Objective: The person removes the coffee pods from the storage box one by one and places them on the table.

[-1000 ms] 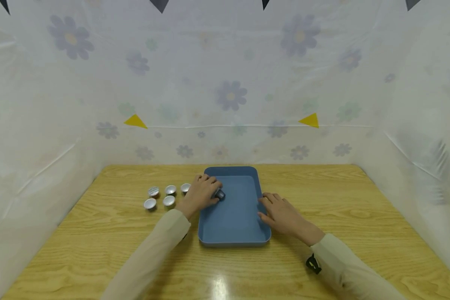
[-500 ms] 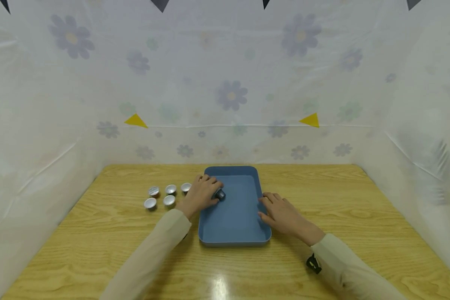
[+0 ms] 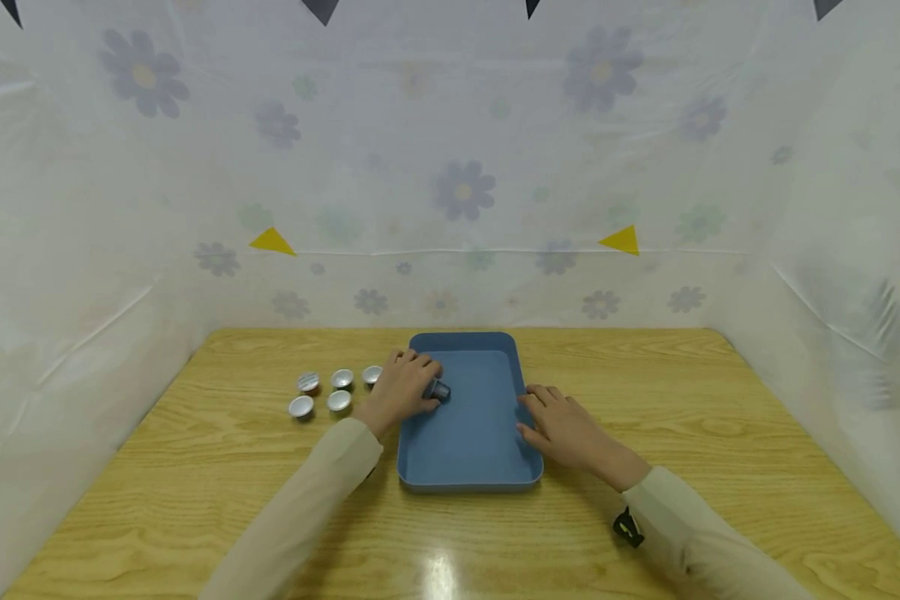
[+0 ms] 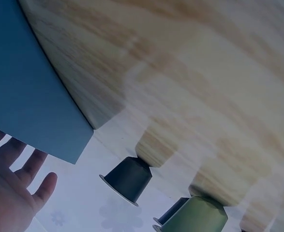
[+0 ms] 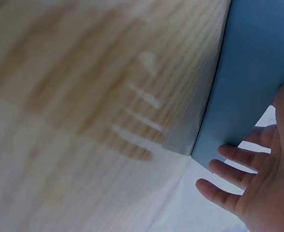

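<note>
My left hand reaches over the left wall of the blue tray and pinches a dark coffee capsule between thumb and fingers, inside the tray. In the left wrist view the tray wall hides that capsule and part of the left hand. My right hand rests at the tray's right rim with fingers spread, fingertips over the edge. From the right wrist view, the right hand shows several loosely extended fingers against the outer wall.
Several foil-lidded coffee capsules stand lid up on the wooden table, left of the tray; among them are a front-left capsule, a green capsule and a black capsule. A flowered sheet hangs behind the table.
The dark capsule in my left hand has turned slightly, and the left fingers have shifted a little. My right hand and the tray stay where they were.
</note>
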